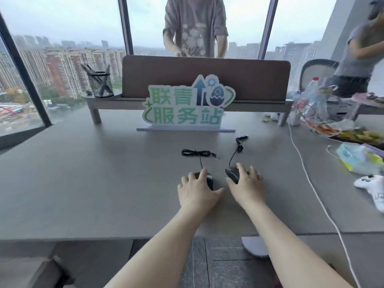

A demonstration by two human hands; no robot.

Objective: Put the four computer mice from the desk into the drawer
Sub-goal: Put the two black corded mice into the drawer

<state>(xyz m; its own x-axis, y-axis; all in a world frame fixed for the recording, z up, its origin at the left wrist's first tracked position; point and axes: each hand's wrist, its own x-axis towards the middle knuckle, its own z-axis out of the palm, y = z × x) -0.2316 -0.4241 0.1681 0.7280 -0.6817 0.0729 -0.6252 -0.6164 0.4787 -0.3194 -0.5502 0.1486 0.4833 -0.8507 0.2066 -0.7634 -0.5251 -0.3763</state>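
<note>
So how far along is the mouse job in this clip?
Only two mice show on the desk, so two may already be stowed, though no drawer is in view to confirm it. In hand: the left hand lies over the left mouse and the right hand over the right mouse, both still on the desk. Their cables lie loose ahead. Left: lifting both and stowing them.

Two black mice under my hands, one (208, 179) at eleven o'clock, one (232, 175) at one, one sign (187, 104), one pen cup (100, 85), one white gamepad (372, 189) at three
</note>
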